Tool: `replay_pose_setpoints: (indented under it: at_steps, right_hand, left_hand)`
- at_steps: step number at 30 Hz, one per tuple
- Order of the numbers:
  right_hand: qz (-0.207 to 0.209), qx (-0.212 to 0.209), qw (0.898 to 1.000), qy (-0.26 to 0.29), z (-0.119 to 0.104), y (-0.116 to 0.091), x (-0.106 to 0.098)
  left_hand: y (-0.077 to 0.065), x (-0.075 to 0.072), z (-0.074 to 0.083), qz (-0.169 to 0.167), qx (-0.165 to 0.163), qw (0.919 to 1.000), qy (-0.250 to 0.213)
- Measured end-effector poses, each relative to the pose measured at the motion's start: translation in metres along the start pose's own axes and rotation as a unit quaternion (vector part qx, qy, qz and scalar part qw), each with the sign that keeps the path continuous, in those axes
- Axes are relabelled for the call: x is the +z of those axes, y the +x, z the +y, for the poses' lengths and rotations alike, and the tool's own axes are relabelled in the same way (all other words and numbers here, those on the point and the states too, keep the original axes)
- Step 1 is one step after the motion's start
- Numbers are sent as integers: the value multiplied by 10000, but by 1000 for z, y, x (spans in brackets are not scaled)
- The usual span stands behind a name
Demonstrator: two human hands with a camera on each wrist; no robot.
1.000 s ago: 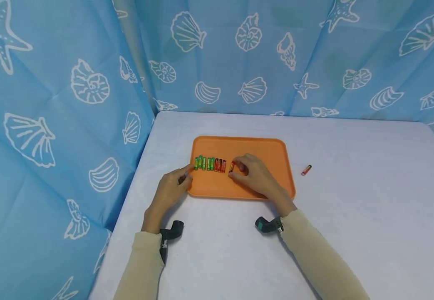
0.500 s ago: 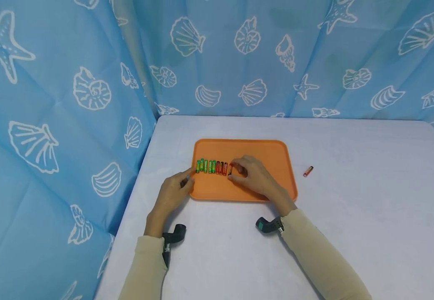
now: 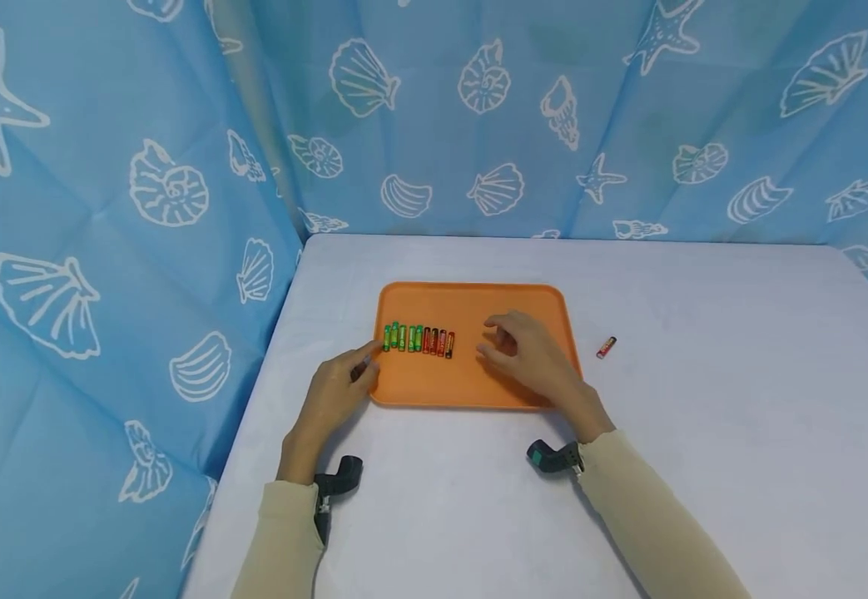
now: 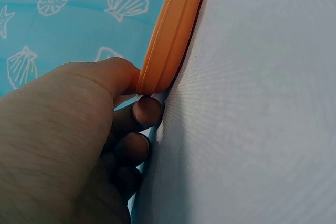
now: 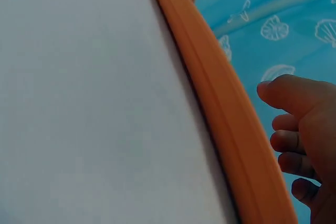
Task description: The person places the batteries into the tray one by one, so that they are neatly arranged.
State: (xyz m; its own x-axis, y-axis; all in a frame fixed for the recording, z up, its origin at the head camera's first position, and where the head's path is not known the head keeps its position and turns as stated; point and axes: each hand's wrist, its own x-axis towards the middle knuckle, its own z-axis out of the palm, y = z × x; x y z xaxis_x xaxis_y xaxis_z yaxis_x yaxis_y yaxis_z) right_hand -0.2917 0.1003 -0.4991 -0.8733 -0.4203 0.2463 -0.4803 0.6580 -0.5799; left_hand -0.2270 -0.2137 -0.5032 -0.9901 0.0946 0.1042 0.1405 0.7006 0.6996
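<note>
An orange tray (image 3: pixel 434 387) bears a row of AAA-size batteries: green ones (image 3: pixel 402 338) at the left, red-and-black ones (image 3: pixel 434 341) to their right. The rightmost red-and-black battery (image 3: pixel 449 345) leans slightly. My left hand (image 3: pixel 334 391) holds the tray's left edge; in the left wrist view its thumb and fingers meet the orange rim (image 4: pixel 173 35). Over the right part of the tray, my right hand (image 3: pixel 531 353) has its thumb and fingers apart, with nothing between them. In the right wrist view that hand (image 5: pixel 315 129) is beyond the tray's rim (image 5: pixel 226 93).
A single red battery (image 3: pixel 607 347) lies on the white table (image 3: pixel 703 416), right of the tray. Blue curtains (image 3: pixel 441 125) with white shell prints stand behind the table and along its left side. Each wrist carries a black camera mount (image 3: pixel 553 457).
My right hand has let go of the rightmost red-and-black battery, set at the row's end, and moved right with its fingers parted. The left hand stays at the tray's edge.
</note>
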Motion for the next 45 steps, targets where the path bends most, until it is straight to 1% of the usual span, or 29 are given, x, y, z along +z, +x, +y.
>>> replay_pose_setpoints:
  at_steps: [5,8,11,13,15,19,23,27,37,40,45]
  right_hand:
    - [641,-18,9975,-299,12,-15,-27]
    - [1182,-24,9918,-482,19,-24,-47]
    - [1597,192,9851,-614,32,-35,-63]
    - [1714,397,9822,-651,45,-44,-70]
    - [1659,659,9819,-628,57,-53,-73]
    - [1279,1132,9837,-565,75,-67,-72]
    - [1022,1451,9827,-532,82,-71,-73]
    - [946,1674,9801,-499,85,-71,-75]
    - [1238,1728,9760,-465,88,-74,-78]
    - [1376,1716,9747,-390,88,-78,-75]
    - [1547,1583,9748,-276,87,-88,-66]
  left_hand:
    - [3,-2,5,-46,-7,10000,9]
    - [4,-5,6,-27,-9,10000,4]
    - [5,-8,7,-8,34,10000,-50]
    - [5,-10,6,-16,49,10000,-76]
    - [5,-12,5,-35,2,10000,-60]
    - [2,-14,2,10,-116,9999,-6]
    - [1,-15,0,33,-123,9999,-32]
    - [1,-15,0,43,-105,9999,-5]
    - [6,-13,5,77,10,9999,110]
    - [4,-8,4,82,86,9999,101]
    - [-3,2,-1,35,127,9999,75]
